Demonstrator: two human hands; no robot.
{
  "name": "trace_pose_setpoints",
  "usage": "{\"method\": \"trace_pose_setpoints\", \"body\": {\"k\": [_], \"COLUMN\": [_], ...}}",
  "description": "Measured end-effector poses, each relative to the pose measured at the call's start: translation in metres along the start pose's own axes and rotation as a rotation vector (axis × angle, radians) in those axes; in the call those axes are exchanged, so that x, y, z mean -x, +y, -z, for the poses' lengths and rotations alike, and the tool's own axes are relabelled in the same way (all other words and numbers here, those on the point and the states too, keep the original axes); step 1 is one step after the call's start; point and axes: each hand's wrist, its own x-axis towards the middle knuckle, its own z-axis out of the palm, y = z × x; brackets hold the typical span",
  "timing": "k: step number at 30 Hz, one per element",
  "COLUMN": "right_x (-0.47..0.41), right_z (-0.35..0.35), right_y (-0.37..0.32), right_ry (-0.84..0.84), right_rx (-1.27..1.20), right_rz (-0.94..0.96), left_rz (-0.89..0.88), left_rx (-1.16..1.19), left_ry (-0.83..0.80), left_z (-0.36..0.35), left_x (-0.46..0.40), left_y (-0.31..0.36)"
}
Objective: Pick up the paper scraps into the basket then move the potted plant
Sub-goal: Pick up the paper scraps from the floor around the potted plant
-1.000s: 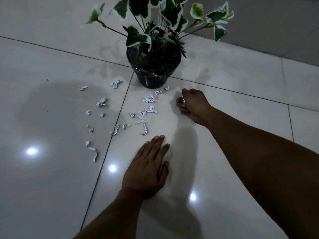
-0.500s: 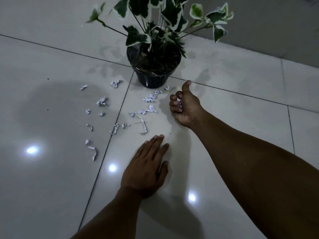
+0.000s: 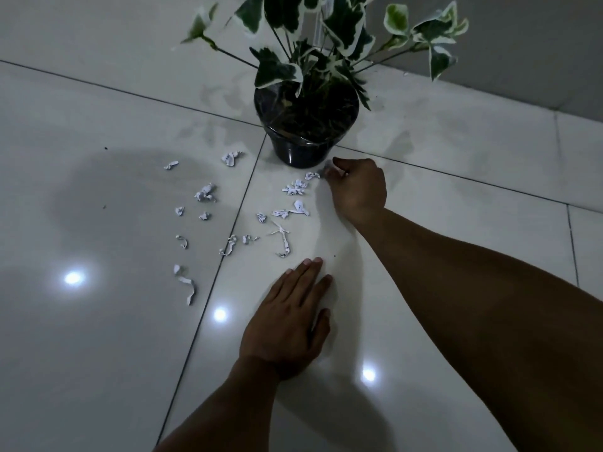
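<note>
While scraps [image 3: 205, 193] lie strewn across the floor [image 3: 98, 337] from centre-left, the left hand [image 3: 287, 324] rests flat, fingers straight, likely as a prop. Right of it, the right hand [image 3: 357, 187] curls at the pot [image 3: 305, 148] foot, upper centre, seemingly pinching a scrap; no basket shows.

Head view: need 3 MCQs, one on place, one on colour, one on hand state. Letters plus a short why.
1. Where does the potted plant stand relative to the paper scraps?
A. beyond them, toward the wall
B. nearer the person than them
C. on top of them

2. What colour is the pot?
A. white
B. dark, near black
C. red

3. How does the left hand lie?
A. curled round the pot
B. flat on the floor, fingers straight
C. raised, pinching a scrap

Answers:
1 A: the pot sits past the scatter, near the wall's foot.
2 B: its glossy wall reads dark against the pale tiles.
3 B: its palm is down; the right hand reaches the scraps by the pot.
</note>
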Motion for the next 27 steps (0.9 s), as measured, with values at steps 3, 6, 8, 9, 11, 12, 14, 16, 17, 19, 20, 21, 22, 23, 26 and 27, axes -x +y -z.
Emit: {"method": "trace_pose_setpoints", "body": {"k": [3, 6, 8, 9, 11, 12, 14, 16, 17, 19, 20, 21, 22, 23, 26, 27], "right_x": [-0.007, -0.004, 0.001, 0.004, 0.011, 0.014, 0.022, 0.031, 0.035, 0.038, 0.039, 0.039, 0.039, 0.04, 0.04, 0.04], "right_z": [-0.006, -0.009, -0.009, -0.009, -0.009, -0.01, -0.007, 0.0, 0.004, 0.01, 0.014, 0.016, 0.017, 0.018, 0.018, 0.018], "right_y": [-0.002, -0.003, -0.003, -0.003, -0.005, -0.004, -0.005, -0.003, -0.001, 0.005, 0.006, 0.008, 0.009, 0.01, 0.012, 0.012], "right_ry": [-0.023, 0.005, 0.034, 0.023, -0.052, -0.101, -0.206, -0.312, -0.357, -0.446, -0.489, -0.514, -0.521, -0.524, -0.544, -0.559], "right_rx": [0.043, 0.006, -0.115, -0.172, -0.262, -0.364, -0.709, -1.016, -1.137, -1.321, -1.376, -1.404, -1.422, -1.432, -1.444, -1.453], "right_rz": [-0.033, -0.017, -0.002, -0.01, -0.049, -0.091, -0.279, -0.499, -0.573, -0.642, -0.647, -0.641, -0.634, -0.619, -0.607, -0.616], "left_rz": [0.002, 0.009, 0.004, 0.0, -0.002, -0.001, 0.0, 0.002, 0.006, 0.013, 0.015, 0.015, 0.014, 0.015, 0.02, 0.021], "left_rx": [0.0, 0.002, -0.007, -0.01, -0.008, -0.005, -0.005, -0.017, -0.022, -0.021, -0.019, -0.018, -0.019, -0.021, -0.033, -0.037], "left_ry": [-0.012, -0.014, -0.01, -0.006, 0.004, 0.009, 0.019, 0.019, 0.017, 0.016, 0.014, 0.013, 0.014, 0.017, 0.017, 0.019], "left_z": [-0.001, -0.001, -0.001, -0.001, -0.001, -0.001, -0.001, -0.001, -0.001, -0.001, 0.0, 0.0, 0.0, 0.001, 0.001, 0.002], "left_x": [0.0, 0.0, 0.0, 0.0, 0.001, 0.001, 0.001, 0.001, 0.001, 0.0, 0.0, 0.0, 0.0, 0.0, 0.0, 0.0], "left_y": [0.0, 0.0, -0.001, -0.001, 0.0, 0.0, 0.0, 0.0, 0.0, 0.001, 0.001, 0.002, 0.002, 0.002, 0.003, 0.003]}}
